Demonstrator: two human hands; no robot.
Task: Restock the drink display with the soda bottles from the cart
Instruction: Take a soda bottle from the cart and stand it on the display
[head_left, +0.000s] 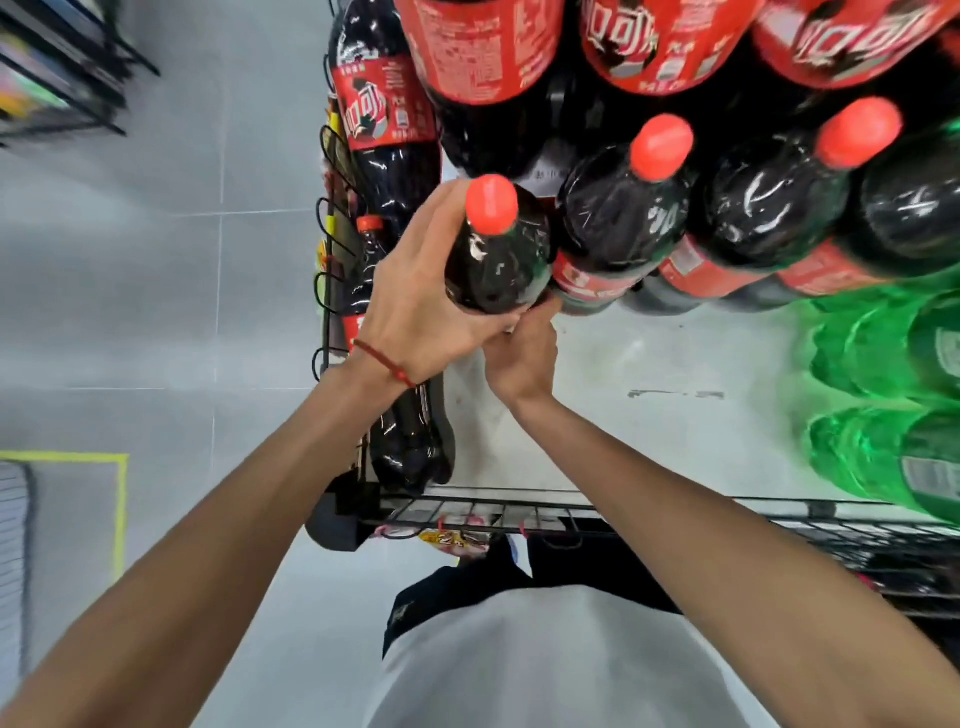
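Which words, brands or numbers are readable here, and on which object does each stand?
"可口可乐", probably; white script, partly cut off: red labels of the cola bottles.
Small print on those labels: too blurred to read.
Labels on the green bottles: too blurred to read.

Bottle in left hand, right hand

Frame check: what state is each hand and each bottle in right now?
held cola bottle, capped, gripped in two hands.
left hand, grips its side.
right hand, grips it lower down.
shelved cola bottles, capped, standing on the shelf.
green bottles, at the shelf's right, blurred.
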